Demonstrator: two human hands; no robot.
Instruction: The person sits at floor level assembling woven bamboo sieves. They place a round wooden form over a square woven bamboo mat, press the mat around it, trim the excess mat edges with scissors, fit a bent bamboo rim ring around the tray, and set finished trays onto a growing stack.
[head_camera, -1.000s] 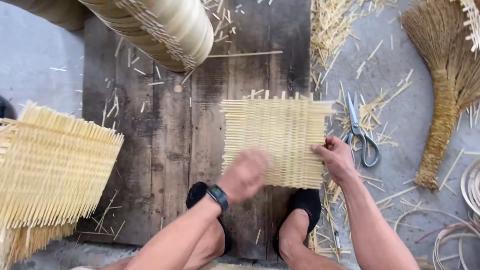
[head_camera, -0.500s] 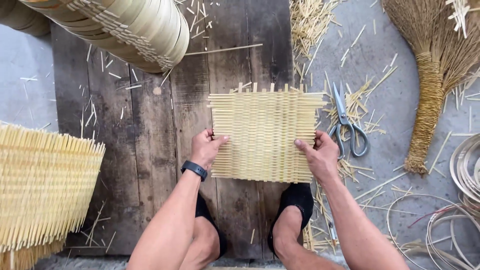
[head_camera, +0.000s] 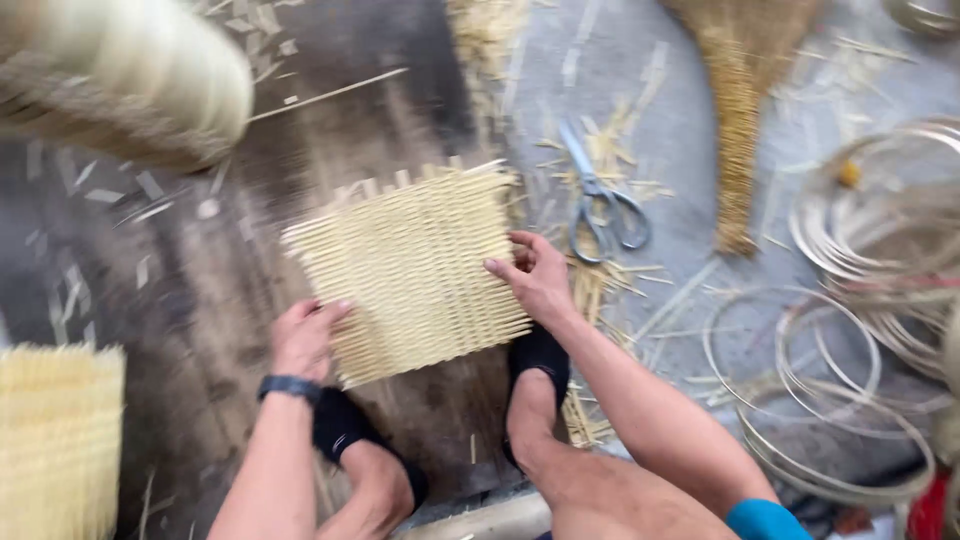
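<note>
Holding: both hands are gripping a pale yellow, square woven straw mat (head_camera: 410, 270) at the centre of the frame, tilted so that its upper right corner is sitting higher than its left.
Left hand (head_camera: 303, 338): it is clasping the mat's lower left edge, its grip closed on the weave, a black watch (head_camera: 290, 387) sitting on the wrist.
Right hand (head_camera: 537, 278): it is pressing on the mat's right edge, fingers spread over the weave and thumb at the rim, grip closed on it.
Underneath: the mat is lying over dark, weathered wooden floor planks (head_camera: 200, 290), just above two feet in black socks (head_camera: 537, 360) at the lower middle.
Right of the mat: grey metal scissors (head_camera: 600, 200) are lying among loose straw scraps, near the right hand but apart from it.
Upper right: a tan straw broom (head_camera: 738, 120) is lying on grey floor.
Far right: thin coiled cane rings (head_camera: 840, 380) are lying stacked.
Upper left: a blurred, pale round woven basket (head_camera: 120, 80) is showing.
Lower left: another pale woven straw piece (head_camera: 55, 440) is standing at the frame's edge.
</note>
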